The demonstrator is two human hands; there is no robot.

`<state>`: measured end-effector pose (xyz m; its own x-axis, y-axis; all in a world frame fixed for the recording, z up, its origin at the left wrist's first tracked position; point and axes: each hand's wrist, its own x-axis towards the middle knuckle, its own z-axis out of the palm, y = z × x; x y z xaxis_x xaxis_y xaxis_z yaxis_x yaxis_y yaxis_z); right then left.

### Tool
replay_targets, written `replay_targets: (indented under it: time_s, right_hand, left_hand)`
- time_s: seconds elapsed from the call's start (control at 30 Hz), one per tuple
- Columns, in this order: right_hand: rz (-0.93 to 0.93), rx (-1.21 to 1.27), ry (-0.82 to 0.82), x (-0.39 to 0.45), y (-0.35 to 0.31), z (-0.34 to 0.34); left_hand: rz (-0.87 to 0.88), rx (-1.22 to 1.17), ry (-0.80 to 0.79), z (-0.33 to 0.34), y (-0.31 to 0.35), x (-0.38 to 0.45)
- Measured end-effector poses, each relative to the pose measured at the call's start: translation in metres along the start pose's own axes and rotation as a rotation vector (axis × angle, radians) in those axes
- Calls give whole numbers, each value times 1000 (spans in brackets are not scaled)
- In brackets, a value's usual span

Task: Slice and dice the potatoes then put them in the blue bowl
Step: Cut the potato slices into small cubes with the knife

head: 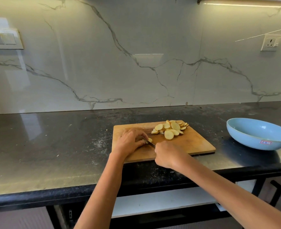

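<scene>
1. I am seeing the blue bowl (258, 134) sitting on the dark bench (54, 146), well right of the board (194, 144); nothing is showing inside it.
2. A small red and white sticker (265, 142) is clinging to the bowl's outer wall; its writing is too small for me to read.
3. A heap of potato slices (169, 128) is lying at the board's far right corner.
4. My left hand (129, 141) is curling its fingers down on a small potato piece (150, 140) near the board's middle, pinning it against the wood.
5. My right hand (167, 154) is wrapping round the knife (150, 143) handle, which is hidden in the fist; the dark blade is reaching left to the piece, just beside the left fingertips.
6. A wall socket (271, 42) is sitting on the marble wall (103, 63) behind the bowl, a switch plate (4, 39) far left.
</scene>
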<state>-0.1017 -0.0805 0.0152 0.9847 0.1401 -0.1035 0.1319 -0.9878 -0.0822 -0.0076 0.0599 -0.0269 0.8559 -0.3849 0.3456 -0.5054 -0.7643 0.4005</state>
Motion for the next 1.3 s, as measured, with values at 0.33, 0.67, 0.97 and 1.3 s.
replay_targets:
  time_s: [0.33, 0.67, 0.97, 1.3]
  right_hand:
    - [5, -65, 10, -32, 24, 6]
    - [67, 38, 38, -41, 49, -15]
    - [67, 89, 6, -29, 49, -8]
    - [29, 202, 351, -8, 50, 6]
  left_hand:
    - [-8, -18, -2, -1, 1, 0]
    - [28, -200, -81, 0, 14, -1]
    - [66, -135, -12, 1, 12, -1]
    - [29, -172, 64, 4, 10, -1]
